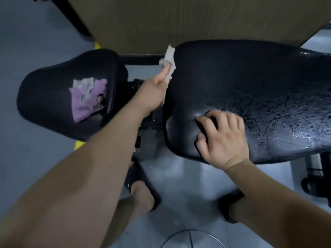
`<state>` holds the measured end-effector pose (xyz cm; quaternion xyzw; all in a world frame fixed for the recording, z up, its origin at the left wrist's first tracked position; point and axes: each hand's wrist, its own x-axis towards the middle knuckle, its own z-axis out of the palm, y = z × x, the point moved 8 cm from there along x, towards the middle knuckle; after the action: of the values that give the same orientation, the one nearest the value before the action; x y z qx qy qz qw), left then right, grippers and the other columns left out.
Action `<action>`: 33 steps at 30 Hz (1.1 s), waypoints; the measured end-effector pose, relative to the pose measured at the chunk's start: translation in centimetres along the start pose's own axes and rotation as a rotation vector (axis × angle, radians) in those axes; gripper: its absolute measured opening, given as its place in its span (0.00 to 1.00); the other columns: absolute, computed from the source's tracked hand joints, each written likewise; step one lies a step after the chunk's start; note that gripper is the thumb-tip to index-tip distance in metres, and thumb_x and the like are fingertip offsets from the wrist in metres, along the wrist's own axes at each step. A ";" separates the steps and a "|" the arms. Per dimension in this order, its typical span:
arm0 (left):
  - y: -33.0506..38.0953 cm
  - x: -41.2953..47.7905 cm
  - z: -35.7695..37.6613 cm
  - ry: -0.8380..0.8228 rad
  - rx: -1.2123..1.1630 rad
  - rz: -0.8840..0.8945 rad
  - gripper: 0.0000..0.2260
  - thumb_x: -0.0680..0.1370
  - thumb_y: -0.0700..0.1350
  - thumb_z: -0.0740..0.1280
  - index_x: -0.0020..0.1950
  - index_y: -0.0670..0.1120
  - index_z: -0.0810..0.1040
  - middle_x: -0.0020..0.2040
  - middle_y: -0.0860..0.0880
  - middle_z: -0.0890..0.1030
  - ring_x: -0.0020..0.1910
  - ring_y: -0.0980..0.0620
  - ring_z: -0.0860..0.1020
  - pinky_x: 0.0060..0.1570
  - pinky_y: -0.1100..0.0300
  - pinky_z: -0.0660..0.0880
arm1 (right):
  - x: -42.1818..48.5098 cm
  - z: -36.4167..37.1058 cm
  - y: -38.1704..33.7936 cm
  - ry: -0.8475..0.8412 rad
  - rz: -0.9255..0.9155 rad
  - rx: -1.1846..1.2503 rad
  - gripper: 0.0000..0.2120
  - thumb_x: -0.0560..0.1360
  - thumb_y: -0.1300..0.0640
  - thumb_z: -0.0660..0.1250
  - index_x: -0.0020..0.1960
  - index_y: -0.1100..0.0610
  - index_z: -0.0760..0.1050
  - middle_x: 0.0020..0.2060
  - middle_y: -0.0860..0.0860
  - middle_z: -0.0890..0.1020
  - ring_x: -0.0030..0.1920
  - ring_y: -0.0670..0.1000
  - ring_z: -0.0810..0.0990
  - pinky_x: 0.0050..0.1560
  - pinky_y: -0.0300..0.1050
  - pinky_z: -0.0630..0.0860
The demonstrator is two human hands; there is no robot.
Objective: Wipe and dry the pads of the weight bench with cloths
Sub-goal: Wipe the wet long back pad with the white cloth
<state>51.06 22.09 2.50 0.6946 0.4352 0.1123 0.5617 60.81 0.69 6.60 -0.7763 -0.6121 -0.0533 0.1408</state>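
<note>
Water beads (295, 122) shine across the long black pad (250, 83) toward 3 o'clock, while its 9 o'clock end looks dull. The left hand (157, 90) pinches a white cloth (169, 58) against that end's far corner, near 12 o'clock. The right hand (223, 138) rests on the near corner, fingers spread and bent, holding nothing. At 9 o'clock the smaller pad (50, 97) carries a crumpled purple-and-white cloth (84, 102). A wooden board (161, 20) fills 12 o'clock; sandalled feet (141, 178) stand on the grey floor (35, 158) at 6.

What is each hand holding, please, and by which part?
The left hand grips the white cloth by its lower end; the right hand holds nothing, resting on the back pad.
</note>
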 end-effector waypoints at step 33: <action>-3.9 -10.0 3.4 0.101 -0.341 -0.210 0.26 0.82 0.43 0.58 0.80 0.60 0.63 0.77 0.58 0.70 0.75 0.61 0.68 0.79 0.54 0.62 | -0.2 0.5 0.0 0.053 -0.034 -0.025 0.21 0.74 0.49 0.64 0.64 0.55 0.78 0.57 0.58 0.77 0.54 0.62 0.73 0.56 0.58 0.68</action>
<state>45.46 12.42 1.23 0.5339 0.5075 0.1597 0.6572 60.68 0.63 6.03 -0.7657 -0.6207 -0.0840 0.1466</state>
